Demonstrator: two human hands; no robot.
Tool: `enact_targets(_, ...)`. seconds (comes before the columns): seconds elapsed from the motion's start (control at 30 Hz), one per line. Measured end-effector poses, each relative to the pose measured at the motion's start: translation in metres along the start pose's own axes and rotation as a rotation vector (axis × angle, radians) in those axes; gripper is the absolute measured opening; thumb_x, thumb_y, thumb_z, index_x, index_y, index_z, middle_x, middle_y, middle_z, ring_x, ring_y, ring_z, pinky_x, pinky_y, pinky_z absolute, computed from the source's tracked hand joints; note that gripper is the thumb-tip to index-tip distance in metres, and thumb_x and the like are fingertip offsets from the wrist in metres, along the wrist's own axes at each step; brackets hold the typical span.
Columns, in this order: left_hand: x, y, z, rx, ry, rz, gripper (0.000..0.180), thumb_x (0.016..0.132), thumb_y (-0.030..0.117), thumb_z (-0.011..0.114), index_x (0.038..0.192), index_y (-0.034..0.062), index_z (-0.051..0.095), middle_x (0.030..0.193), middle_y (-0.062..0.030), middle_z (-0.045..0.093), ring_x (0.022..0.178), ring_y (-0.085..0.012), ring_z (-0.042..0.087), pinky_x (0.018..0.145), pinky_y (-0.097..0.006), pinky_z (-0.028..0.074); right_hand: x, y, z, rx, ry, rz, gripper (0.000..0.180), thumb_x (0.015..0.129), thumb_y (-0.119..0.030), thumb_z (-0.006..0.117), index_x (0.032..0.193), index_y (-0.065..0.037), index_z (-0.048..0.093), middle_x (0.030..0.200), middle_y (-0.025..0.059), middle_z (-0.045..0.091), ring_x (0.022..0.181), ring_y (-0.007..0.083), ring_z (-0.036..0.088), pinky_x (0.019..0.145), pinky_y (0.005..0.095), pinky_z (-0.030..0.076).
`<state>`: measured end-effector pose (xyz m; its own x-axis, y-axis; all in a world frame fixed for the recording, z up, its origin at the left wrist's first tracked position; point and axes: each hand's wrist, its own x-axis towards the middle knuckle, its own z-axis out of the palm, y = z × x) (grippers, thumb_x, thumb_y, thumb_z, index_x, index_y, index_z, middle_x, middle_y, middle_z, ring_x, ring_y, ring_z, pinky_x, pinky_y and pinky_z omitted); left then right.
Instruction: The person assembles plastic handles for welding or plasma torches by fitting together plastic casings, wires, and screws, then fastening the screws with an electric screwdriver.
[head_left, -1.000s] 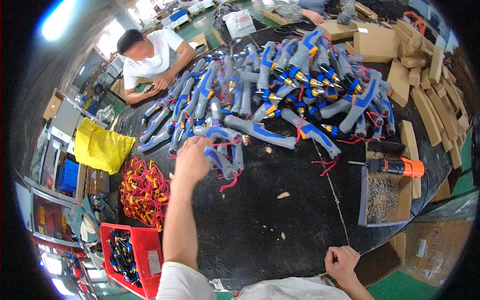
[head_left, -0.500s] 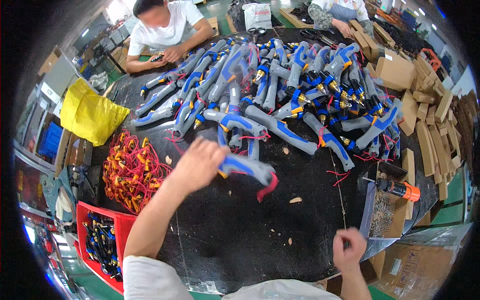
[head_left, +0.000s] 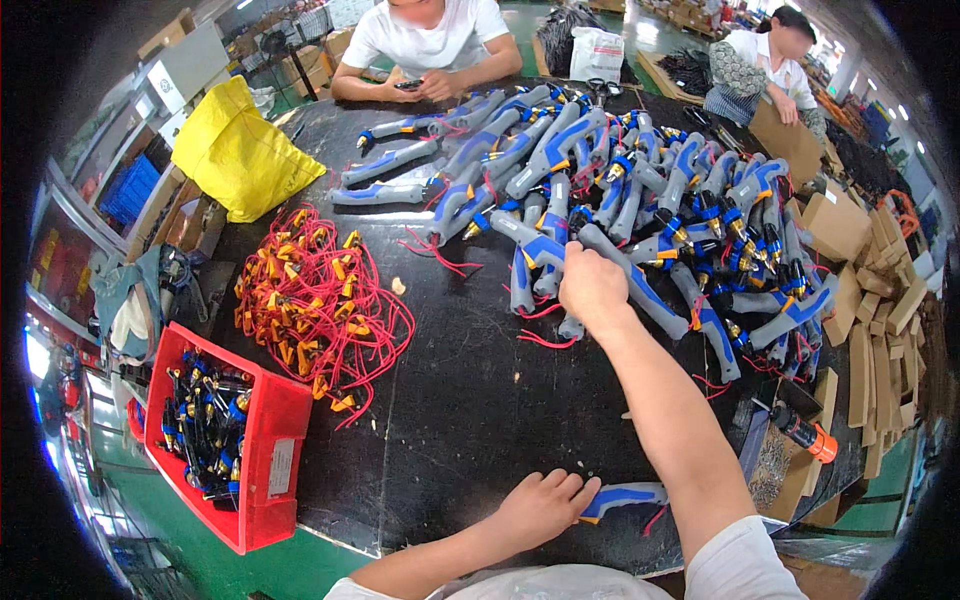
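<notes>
Near the front edge of the black table, my left hand (head_left: 543,508) is closed on one end of a grey and blue torch handle (head_left: 628,494). A red wire trails from the handle's other end. Farther away, my right hand (head_left: 593,285) reaches over the front of a big pile of similar torch handles (head_left: 560,150). Its fingers are wrapped round a second grey and blue torch handle (head_left: 530,240) at the pile's edge; the palm hides part of it. Many handles in the pile have brass-tipped heads with blue collars and red wires.
Left lie a tangle of red-wired orange triggers (head_left: 320,300) and a red bin (head_left: 275,440) of black and blue torch heads. A yellow bag (head_left: 245,150) sits behind. An orange and black screwdriver (head_left: 805,432) and cardboard pieces (head_left: 880,330) are right. Two people (head_left: 430,50) sit across.
My left hand has brought a torch handle from the pile to the near edge. My right hand has moved from the near right side to a handle in the pile. The view has shifted.
</notes>
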<state>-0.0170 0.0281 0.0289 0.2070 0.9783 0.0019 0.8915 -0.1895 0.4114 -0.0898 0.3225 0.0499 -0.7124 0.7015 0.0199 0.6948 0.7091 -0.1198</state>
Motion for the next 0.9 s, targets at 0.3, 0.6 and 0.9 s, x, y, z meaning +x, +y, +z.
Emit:
enact_targets(0.3, -0.069, -0.063, -0.029, -0.178, 0.573, -0.35, 0.062, 0.073, 0.013, 0.085, 0.129, 0.0022, 0.059, 0.121, -0.0193, 0.063, 0.109, -0.0374, 0.061, 0.096, -0.048, 0.05, -0.157, 0.07, -0.024, 0.647, -0.17, -0.172, 0.041, 0.081, -0.01, 0.067, 0.122, -0.004, 0.063, 0.101, 0.0219, 0.07, 0.092, 0.0379, 0.069, 0.081, 0.0429, 0.054)
enact_targets(0.6, -0.028, -0.035, -0.024, -0.18, 0.345, -0.239, 0.083, 0.066, 0.032, 0.092, 0.137, 0.0096, 0.057, 0.147, -0.0204, 0.048, 0.136, -0.0439, 0.046, 0.114, -0.056, 0.037, -0.248, 0.116, -0.013, 0.525, -0.389, -0.37, 0.046, 0.076, -0.017, 0.07, 0.122, -0.011, 0.065, 0.099, 0.0157, 0.07, 0.092, 0.0368, 0.069, 0.079, 0.0453, 0.056)
enact_targets(0.9, -0.05, -0.006, -0.024, -0.15, 0.031, -0.228, 0.076, 0.078, 0.051, 0.082, 0.137, 0.0102, 0.057, 0.135, -0.0186, 0.054, 0.132, -0.0404, 0.049, 0.113, -0.06, 0.036, -0.203, 0.117, -0.032, 0.534, -0.085, -0.333, 0.044, 0.084, -0.03, 0.076, 0.119, -0.007, 0.064, 0.101, 0.0154, 0.067, 0.1, 0.0362, 0.065, 0.087, 0.0474, 0.053)
